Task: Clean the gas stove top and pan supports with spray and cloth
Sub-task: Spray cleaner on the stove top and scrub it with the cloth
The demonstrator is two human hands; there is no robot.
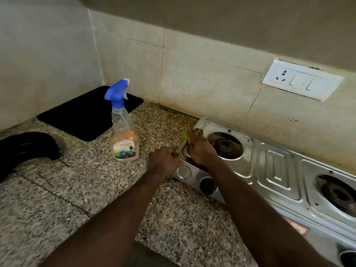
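A steel two-burner gas stove (277, 170) lies along the right of the granite counter, its pan supports off and both burners bare. My right hand (200, 148) presses a green-yellow cloth (186, 134) onto the stove's left rim, beside the left burner (225, 146). My left hand (163, 160) is closed on the stove's left front corner. A clear spray bottle (124, 130) with a blue trigger head stands upright on the counter left of my hands, untouched.
A black mat (84, 114) lies in the back left corner. A black curved object (27, 149), perhaps stacked pan supports, sits at the left edge. A stove knob (208, 185) faces front. A wall socket (302, 80) is on the tiles behind.
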